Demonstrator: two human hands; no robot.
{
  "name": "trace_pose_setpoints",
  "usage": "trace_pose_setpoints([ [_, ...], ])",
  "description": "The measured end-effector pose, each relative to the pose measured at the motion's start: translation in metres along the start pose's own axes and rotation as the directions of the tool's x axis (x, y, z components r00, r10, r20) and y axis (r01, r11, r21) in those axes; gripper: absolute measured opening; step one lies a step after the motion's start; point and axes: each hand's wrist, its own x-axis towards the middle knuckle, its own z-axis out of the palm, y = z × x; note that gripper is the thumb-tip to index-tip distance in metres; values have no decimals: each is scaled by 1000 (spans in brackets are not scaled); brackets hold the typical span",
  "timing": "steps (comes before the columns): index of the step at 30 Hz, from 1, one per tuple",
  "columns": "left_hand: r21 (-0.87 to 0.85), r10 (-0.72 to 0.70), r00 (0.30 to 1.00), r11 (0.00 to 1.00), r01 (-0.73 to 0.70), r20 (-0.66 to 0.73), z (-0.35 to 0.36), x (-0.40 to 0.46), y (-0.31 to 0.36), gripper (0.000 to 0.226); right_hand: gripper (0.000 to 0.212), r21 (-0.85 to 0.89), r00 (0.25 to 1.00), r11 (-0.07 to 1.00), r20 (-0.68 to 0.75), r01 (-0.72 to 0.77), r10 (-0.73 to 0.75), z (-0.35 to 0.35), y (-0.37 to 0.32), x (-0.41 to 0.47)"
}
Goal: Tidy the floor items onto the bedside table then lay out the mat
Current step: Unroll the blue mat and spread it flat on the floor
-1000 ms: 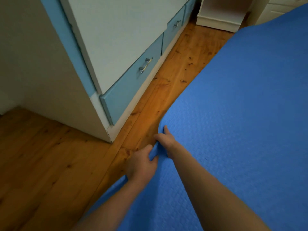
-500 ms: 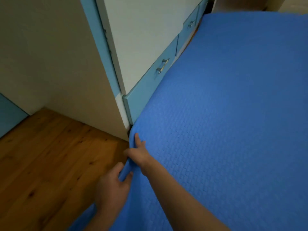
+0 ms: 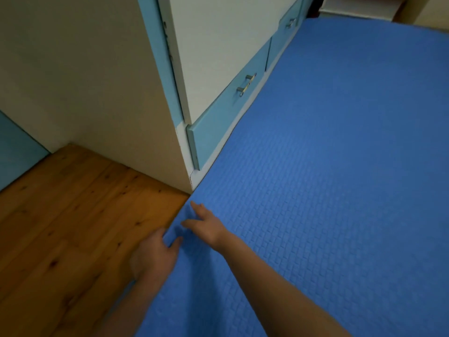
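The big blue mat (image 3: pixel 328 178) lies on the wood floor (image 3: pixel 73 227), its edge touching the cupboard (image 3: pixel 218 57) at 12 o'clock. The left hand (image 3: pixel 153 256) and right hand (image 3: pixel 206 227) rest on its edge at 6 o'clock, each grip loose, holding nothing.

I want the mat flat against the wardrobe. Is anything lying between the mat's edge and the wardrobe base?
Nothing visible does. The mat edge already meets the wardrobe base by the drawers; only bare wood floor lies beside both hands.
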Motion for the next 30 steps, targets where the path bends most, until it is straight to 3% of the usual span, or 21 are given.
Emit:
trace_pose_setpoints([
  [3, 36, -153, 984, 988, 151, 95, 14, 9, -7, 36, 70, -268, 997, 963, -74, 17, -38, -25, 31, -16],
  [5, 181, -158, 986, 973, 145, 59, 21, 6, -4, 46, 72, -409, 989, 912, -147, -33, -29, -51, 61, -29],
  [7, 325, -19, 1000, 946, 14, 11, 30, -1, 7, 59, 73, -477, 972, 871, -234, -118, 4, -79, 91, -42],
  [9, 386, 148, 979, 902, -192, 142, 46, -12, 32, 68, 73, -507, 947, 836, -316, -211, 48, -105, 117, -58],
  [12, 376, 437, 835, 751, -543, 335, 83, -30, 77, 59, 72, -502, 911, 801, -393, -327, 125, -138, 153, -82],
  [13, 369, 445, 772, 695, -617, 454, 93, -38, 94, 62, 72, -494, 899, 790, -410, -362, 156, -148, 164, -90],
  [16, 349, 477, 601, 516, -782, 641, 129, -59, 139, 91, 71, -475, 865, 754, -438, -453, 244, -178, 202, -122],
  [19, 249, 475, 524, 526, -813, 707, 164, -82, 172, 106, 68, -451, 826, 725, -482, -521, 294, -210, 235, -155],
  [22, 230, 511, 559, 570, -789, 653, 187, -98, 189, 100, 64, -355, 736, 703, -576, -617, 356, -240, 268, -187],
  [26, 301, 565, 590, 524, -797, 577, 204, -99, 188, 72, 67, -374, 710, 700, -651, -609, 270, -257, 303, -209],
  [30, 256, 500, 562, 553, -793, 659, 200, -95, 196, 99, 58, -379, 717, 695, -638, -611, 282, -258, 311, -205],
])
